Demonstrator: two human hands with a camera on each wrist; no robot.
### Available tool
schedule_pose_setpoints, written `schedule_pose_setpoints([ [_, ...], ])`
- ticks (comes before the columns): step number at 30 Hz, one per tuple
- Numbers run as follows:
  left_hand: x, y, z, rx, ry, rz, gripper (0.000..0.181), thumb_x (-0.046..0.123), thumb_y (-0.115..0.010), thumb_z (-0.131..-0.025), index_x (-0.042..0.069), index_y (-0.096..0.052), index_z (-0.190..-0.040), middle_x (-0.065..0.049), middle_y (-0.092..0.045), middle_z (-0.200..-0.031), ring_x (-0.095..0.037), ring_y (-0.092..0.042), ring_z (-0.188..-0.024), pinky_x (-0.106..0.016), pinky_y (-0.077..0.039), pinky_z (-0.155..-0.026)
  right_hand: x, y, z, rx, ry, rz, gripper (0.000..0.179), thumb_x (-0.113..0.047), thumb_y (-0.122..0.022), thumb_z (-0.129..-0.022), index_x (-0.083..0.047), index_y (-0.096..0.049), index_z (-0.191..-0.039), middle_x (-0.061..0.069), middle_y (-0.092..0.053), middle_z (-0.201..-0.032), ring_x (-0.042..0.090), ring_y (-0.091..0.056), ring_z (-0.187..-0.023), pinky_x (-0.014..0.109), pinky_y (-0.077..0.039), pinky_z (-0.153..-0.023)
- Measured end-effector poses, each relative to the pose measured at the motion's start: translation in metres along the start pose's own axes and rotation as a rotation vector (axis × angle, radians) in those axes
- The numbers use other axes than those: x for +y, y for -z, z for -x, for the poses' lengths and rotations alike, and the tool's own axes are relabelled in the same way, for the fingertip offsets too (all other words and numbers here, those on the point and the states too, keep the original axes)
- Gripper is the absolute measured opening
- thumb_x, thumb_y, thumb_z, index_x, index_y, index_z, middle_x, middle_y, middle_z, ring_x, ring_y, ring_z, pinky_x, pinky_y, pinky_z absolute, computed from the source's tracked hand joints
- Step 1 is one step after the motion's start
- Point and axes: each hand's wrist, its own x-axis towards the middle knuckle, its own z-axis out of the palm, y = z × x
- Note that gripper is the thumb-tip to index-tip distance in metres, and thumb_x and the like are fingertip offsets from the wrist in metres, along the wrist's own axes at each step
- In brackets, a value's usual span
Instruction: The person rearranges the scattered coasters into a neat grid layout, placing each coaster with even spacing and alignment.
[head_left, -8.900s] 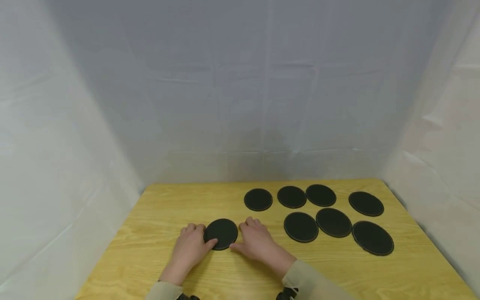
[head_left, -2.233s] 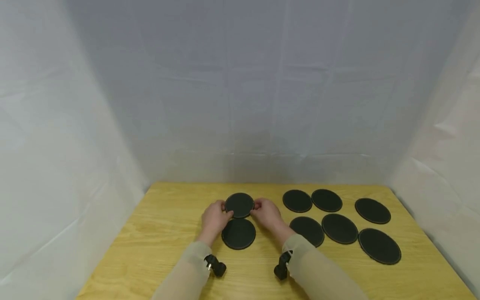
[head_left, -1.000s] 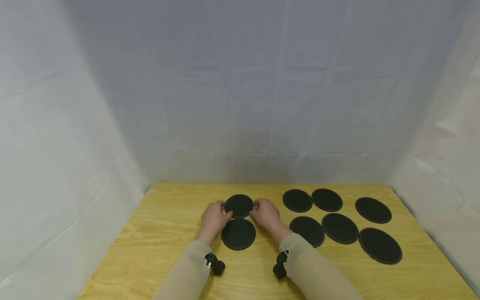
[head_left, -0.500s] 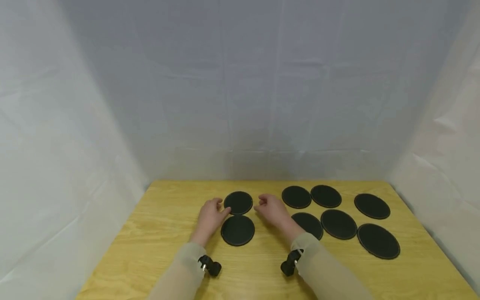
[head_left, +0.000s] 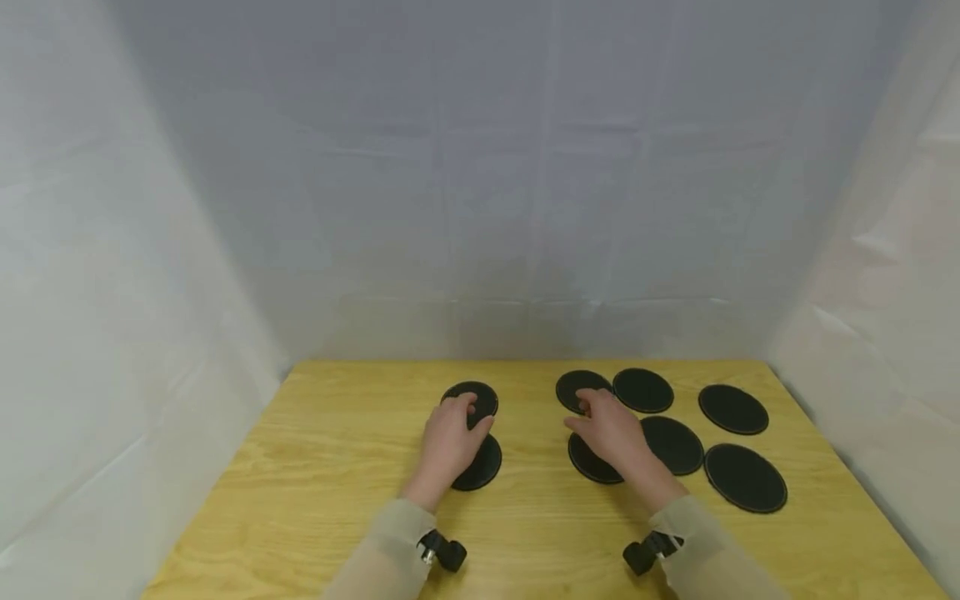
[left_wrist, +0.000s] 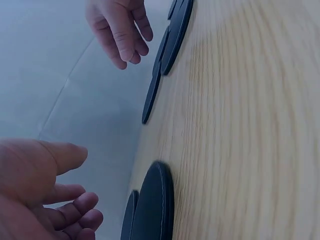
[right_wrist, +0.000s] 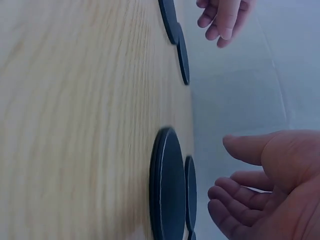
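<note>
Black discs [head_left: 678, 446] on the wooden tabletop [head_left: 525, 533], two showing left, six right! The left hand [head_left: 450, 442] hangs raised by the pair, the right hand [head_left: 615, 429] by the six, both loosely parted, gripping nothing. Looks like the lining-up step; a grasp would call for lowering onto some disc's rim.

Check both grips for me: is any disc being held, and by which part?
Nothing is held. The left grip and the right grip both hover above the black discs, fingers loosely curved, touching none.
</note>
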Motion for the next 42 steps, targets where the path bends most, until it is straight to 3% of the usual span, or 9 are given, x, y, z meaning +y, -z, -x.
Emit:
schedule_pose_setpoints([
  [4,0.017,-0.011,0.005,-0.033,-0.041,0.001,0.047,0.024,-0.078,-0.105,-0.004,-0.068,-0.141,-0.02,-0.072,-0.123,-0.044,-0.067,-0.116,-0.059,-0.055,-0.098,0.016,0.011,0.017,0.01,-0.021,0.025,0.059,-0.025,-0.082,-0.103,0.006,-0.063,-0.149,0.022,-0.071,-0.129,0.04,-0.072,-0.116,0.057,-0.06,-0.09],
  [9,0.035,-0.026,0.009,-0.075,-0.041,-0.01,0.046,0.026,-0.08,-0.104,-0.002,-0.07,-0.139,-0.018,-0.072,-0.123,-0.043,-0.067,-0.115,-0.058,-0.055,-0.097,0.032,0.022,0.03,-0.009,-0.052,0.02,0.062,-0.028,-0.081,-0.103,0.008,-0.06,-0.15,0.023,-0.068,-0.13,0.042,-0.071,-0.117,0.056,-0.06,-0.088],
  [17,0.057,-0.048,0.017,-0.144,-0.053,0.007,0.047,0.03,-0.083,-0.102,0.0,-0.072,-0.136,-0.015,-0.074,-0.119,-0.037,-0.069,-0.11,-0.054,-0.055,-0.097,0.051,0.03,0.041,-0.063,-0.09,0.047,0.061,-0.027,-0.082,-0.102,0.011,-0.062,-0.145,0.016,-0.069,-0.116,0.033,-0.07,-0.101,0.057,-0.057,-0.088],
  [24,0.067,-0.06,0.023,-0.166,-0.07,-0.011,0.045,0.032,-0.083,-0.101,0.002,-0.074,-0.133,-0.011,-0.074,-0.115,-0.033,-0.069,-0.108,-0.05,-0.055,-0.096,0.055,0.027,0.044,-0.095,-0.068,0.051,0.055,-0.025,-0.084,-0.1,0.011,-0.068,-0.138,0.019,-0.072,-0.119,0.039,-0.071,-0.107,0.058,-0.058,-0.09],
  [33,0.071,-0.075,0.031,-0.168,-0.069,-0.044,0.042,0.032,-0.084,-0.101,0.001,-0.076,-0.128,-0.006,-0.07,-0.104,-0.029,-0.065,-0.1,-0.045,-0.054,-0.092,0.052,0.023,0.049,-0.103,-0.063,0.089,0.046,-0.024,-0.084,-0.1,0.008,-0.072,-0.131,0.015,-0.07,-0.112,0.034,-0.069,-0.101,0.057,-0.057,-0.088],
  [42,0.074,-0.079,0.038,-0.106,-0.103,-0.105,0.04,0.03,-0.088,-0.096,0.001,-0.077,-0.122,-0.01,-0.07,-0.103,-0.031,-0.064,-0.097,-0.044,-0.053,-0.09,0.051,0.022,0.05,-0.1,-0.07,0.094,0.046,-0.022,-0.085,-0.099,0.007,-0.072,-0.133,0.019,-0.07,-0.115,0.041,-0.069,-0.109,0.059,-0.057,-0.093],
])
